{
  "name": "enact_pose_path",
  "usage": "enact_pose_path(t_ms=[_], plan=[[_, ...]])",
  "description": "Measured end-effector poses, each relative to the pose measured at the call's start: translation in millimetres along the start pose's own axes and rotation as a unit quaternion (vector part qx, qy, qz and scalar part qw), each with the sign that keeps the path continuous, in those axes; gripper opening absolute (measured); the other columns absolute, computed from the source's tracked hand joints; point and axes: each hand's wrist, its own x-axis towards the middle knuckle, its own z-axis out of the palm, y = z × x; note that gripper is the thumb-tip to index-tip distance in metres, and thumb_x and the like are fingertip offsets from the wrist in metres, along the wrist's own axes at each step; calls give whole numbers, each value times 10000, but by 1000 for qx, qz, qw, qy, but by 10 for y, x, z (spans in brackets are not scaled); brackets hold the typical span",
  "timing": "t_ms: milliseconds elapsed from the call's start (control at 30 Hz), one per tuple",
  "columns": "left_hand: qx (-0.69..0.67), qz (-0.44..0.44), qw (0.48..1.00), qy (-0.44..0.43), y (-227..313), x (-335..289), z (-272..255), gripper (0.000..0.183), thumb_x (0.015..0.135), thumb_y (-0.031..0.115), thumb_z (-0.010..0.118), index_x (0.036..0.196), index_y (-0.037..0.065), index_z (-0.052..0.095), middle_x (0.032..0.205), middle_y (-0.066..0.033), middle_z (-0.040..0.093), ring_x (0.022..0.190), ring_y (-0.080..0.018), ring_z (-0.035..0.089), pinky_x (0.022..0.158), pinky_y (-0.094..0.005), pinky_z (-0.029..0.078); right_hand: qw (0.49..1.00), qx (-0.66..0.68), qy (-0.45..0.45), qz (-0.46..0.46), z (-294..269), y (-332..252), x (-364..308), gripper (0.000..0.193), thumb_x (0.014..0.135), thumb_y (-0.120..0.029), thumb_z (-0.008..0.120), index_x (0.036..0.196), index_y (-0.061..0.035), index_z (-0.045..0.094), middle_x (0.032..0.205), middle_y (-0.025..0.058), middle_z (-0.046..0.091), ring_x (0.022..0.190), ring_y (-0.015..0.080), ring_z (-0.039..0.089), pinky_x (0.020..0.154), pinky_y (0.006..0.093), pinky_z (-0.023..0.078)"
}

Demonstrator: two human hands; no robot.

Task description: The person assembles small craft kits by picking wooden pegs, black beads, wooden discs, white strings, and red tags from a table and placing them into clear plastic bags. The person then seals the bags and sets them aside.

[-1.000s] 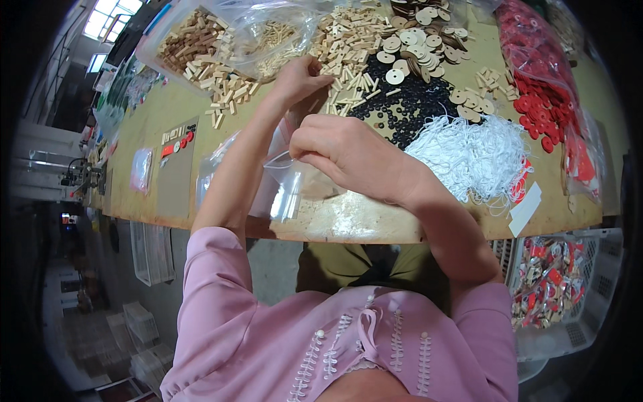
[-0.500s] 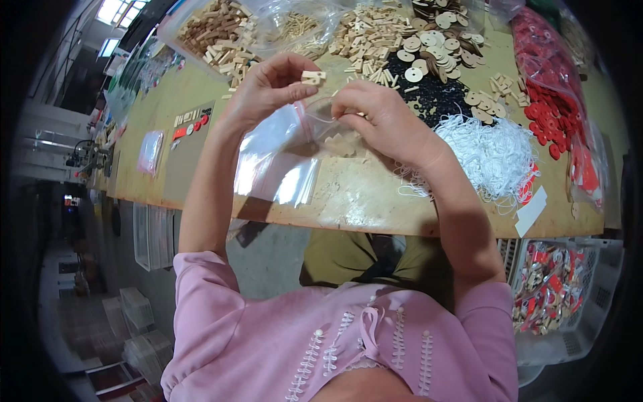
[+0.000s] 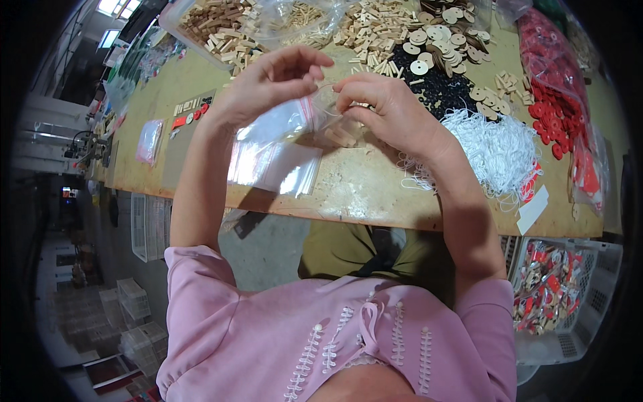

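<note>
My left hand (image 3: 276,82) is raised over the table with its fingers curved and apart, and nothing shows between them. To its right, my right hand (image 3: 395,110) pinches the rim of a clear zip bag (image 3: 326,115). Some light wooden pieces (image 3: 343,136) lie low in that bag, seen through the film. My right fingers hide part of the bag's mouth. Below my left hand lies a stack of flat clear zip bags (image 3: 274,167) with red seal lines.
Along the back lie wooden blocks (image 3: 224,27), wooden discs (image 3: 445,40) and small black parts (image 3: 435,90). White cord (image 3: 489,154) is heaped at the right beside red discs (image 3: 550,124). A crate of filled bags (image 3: 546,288) stands below the right edge; a sample row (image 3: 191,114) lies left.
The small wooden block with holes that my left hand held is gone from its fingers, which have spread apart. My right hand keeps its pinch on the bag.
</note>
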Motion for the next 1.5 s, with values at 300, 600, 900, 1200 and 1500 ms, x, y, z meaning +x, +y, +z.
enact_pose_path(t_ms=[300, 600, 900, 1200, 1500], plan=[[-94, 110, 989, -13, -39, 56, 303, 421, 1066, 120, 530, 1470, 9, 485, 1441, -115, 552, 1360, -210, 539, 1120, -340, 443, 999, 47, -15, 16, -2, -16, -12, 86, 861, -54, 697, 933, -13, 673, 998, 95, 685, 879, 251, 667, 799, 352, 535], [-151, 134, 979, 37, -57, 163, 194, 405, 1089, 170, 479, 1467, 26, 503, 1453, -105, 565, 1371, -211, 540, 1110, -340, 449, 989, 123, -18, 75, -24, -12, -30, 80, 871, -51, 670, 937, -8, 686, 970, 104, 704, 940, 202, 683, 853, 298, 535], [217, 28, 969, 117, -1135, 1141, -150, 161, 929, 116, 745, 1067, 34, 725, 964, -26, 729, 884, -106, 662, 809, -273, 542, 990, 92, -97, 41, -32, -62, -29, 115, 870, -79, 657, 952, -15, 708, 931, 151, 698, 883, 297, 684, 821, 374, 551], [371, -58, 926, 38, -1144, 1603, -143, 196, 858, 217, 823, 934, 48, 759, 808, -47, 722, 756, -137, 648, 710, -312, 532, 994, 78, -64, 37, -31, -22, -56, 102, 833, -47, 669, 923, -5, 692, 849, 120, 676, 800, 272, 670, 749, 354, 538], [256, -70, 963, 50, -1047, 1193, -205, 279, 853, 300, 821, 887, 31, 753, 828, 11, 712, 755, -79, 618, 668, -265, 497, 990, 80, -57, 106, -117, 10, -30, 121, 875, -50, 687, 986, -10, 715, 878, 85, 730, 813, 167, 686, 748, 304, 548]])
